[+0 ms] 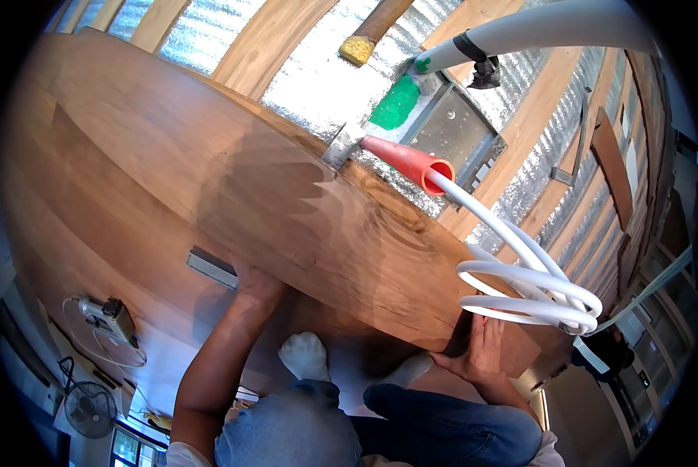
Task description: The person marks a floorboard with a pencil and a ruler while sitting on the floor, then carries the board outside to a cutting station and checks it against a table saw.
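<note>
Head view: the plank (170,140) slants from ten o'clock toward four. At eight, the left hand (259,286) has hidden fingers, grip unclear; at four, the right hand (481,354) spreads open beside its end.

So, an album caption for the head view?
Left hand and right hand at a wooden board, near a red cone and white tube.

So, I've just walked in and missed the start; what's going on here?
A crouched person has the left hand at the near edge of a wooden plank, fingers partly hidden, and the right hand by its right end. Beyond it show foil and wooden battens, with a red cone near its far edge.
</note>
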A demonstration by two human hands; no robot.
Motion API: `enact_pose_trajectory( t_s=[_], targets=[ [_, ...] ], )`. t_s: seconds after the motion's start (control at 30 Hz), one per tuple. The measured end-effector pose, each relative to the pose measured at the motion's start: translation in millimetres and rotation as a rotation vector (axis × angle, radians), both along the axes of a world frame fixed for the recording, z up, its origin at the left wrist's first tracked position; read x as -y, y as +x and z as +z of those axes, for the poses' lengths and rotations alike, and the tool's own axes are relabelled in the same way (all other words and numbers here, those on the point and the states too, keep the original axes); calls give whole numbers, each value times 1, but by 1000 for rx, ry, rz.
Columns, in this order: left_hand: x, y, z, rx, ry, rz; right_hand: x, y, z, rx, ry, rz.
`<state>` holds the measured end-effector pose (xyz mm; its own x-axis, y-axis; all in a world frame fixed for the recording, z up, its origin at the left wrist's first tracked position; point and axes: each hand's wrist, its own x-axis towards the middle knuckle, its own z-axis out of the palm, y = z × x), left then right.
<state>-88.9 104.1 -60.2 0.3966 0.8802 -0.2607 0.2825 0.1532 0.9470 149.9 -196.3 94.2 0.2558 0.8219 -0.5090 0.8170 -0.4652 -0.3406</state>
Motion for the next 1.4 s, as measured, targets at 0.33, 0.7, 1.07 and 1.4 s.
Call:
enact_pose_trajectory(
  t_s=[0.33,0.7,1.07,1.4],
  targets=[
    [-4,5,7,-235,47,-143,-9,3,0,-68,-54,-38],
    [-11,23,11,-155,-59,-73,-24,9,1,-191,-142,-113],
    [-7,7,12,-313,205,-278,-21,8,-6,-139,-72,-33],
    [-2,2,3,-277,167,-205,16,3,-11,-2,-36,-60]
  ],
)
